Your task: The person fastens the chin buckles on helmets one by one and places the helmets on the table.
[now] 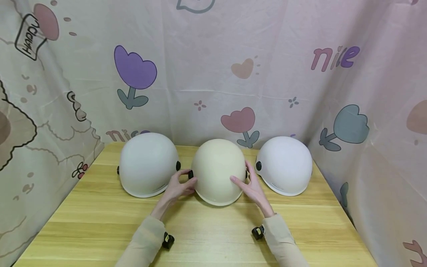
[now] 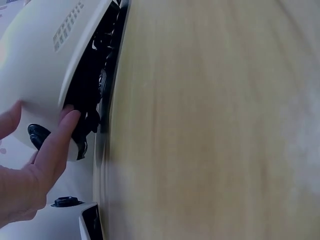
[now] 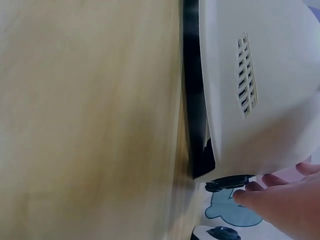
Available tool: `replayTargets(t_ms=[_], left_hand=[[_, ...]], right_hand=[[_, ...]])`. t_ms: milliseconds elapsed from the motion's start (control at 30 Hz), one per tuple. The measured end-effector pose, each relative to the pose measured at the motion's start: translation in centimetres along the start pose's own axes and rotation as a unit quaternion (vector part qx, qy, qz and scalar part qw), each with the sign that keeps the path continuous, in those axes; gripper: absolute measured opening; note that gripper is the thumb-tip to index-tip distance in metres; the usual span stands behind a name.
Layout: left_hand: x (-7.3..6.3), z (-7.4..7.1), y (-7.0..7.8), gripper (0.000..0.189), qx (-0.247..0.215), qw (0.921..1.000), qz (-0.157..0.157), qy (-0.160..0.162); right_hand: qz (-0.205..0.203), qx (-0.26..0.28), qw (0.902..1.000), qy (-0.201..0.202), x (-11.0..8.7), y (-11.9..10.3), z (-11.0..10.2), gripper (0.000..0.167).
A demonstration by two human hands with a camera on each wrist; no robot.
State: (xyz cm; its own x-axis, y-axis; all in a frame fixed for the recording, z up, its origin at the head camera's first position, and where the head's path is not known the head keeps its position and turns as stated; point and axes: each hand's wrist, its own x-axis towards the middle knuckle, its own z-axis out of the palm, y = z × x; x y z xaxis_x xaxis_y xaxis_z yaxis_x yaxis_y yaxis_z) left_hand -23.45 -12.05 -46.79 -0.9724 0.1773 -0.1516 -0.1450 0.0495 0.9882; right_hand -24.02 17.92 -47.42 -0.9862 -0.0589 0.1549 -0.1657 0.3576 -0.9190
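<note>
A cream helmet [image 1: 218, 170] sits between both hands at the middle of the table, its smooth domed shell facing me. My left hand [image 1: 180, 187] grips its left side; in the left wrist view the thumb rests on the shell and the fingers [image 2: 60, 132] curl in under the rim by a black knob [image 2: 38, 135]. On the other side my right hand [image 1: 251, 185] holds the shell, thumb on the front and fingers along the side. The right wrist view shows those fingertips close to another black knob [image 3: 227, 183], beside a vent grille [image 3: 246, 75].
A white helmet [image 1: 148, 163] stands on the left, close to the left hand. Another white helmet [image 1: 285, 165] stands on the right. All are on a wooden table [image 1: 213, 237], with a printed curtain [image 1: 200, 48] behind and at both sides.
</note>
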Motion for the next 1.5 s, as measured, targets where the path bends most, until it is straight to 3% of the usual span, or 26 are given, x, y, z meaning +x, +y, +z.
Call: replayTargets(t_ms=[300,600,967,1200,1367,1500], left_hand=[[0.1,0.4,0.3,0.049,-0.031,0.9975,-0.005,0.064],[0.0,0.3,0.5,0.047,-0.031,0.9975,0.000,0.064],[0.0,0.2,0.7,0.050,-0.026,0.9980,0.001,0.057],[0.2,0.3,0.7,0.049,-0.032,0.9973,0.006,0.065],[0.3,0.3,0.8,0.049,-0.033,0.9961,0.019,0.080],[0.2,0.4,0.8,0.057,-0.046,0.9960,0.029,0.071]], right_hand=[[0.000,-0.005,1.0000,0.003,-0.2,-0.7,0.1,0.095],[-0.008,-0.005,0.9999,0.009,-0.1,-0.8,0.5,0.094],[0.018,-0.001,0.9998,-0.003,0.0,-1.3,0.4,0.096],[0.002,-0.005,1.0000,0.008,-0.2,-1.4,0.4,0.092],[0.023,0.010,0.9997,0.000,-0.8,-3.5,0.1,0.093],[0.026,0.013,0.9996,-0.005,-1.6,-5.7,-0.1,0.091]])
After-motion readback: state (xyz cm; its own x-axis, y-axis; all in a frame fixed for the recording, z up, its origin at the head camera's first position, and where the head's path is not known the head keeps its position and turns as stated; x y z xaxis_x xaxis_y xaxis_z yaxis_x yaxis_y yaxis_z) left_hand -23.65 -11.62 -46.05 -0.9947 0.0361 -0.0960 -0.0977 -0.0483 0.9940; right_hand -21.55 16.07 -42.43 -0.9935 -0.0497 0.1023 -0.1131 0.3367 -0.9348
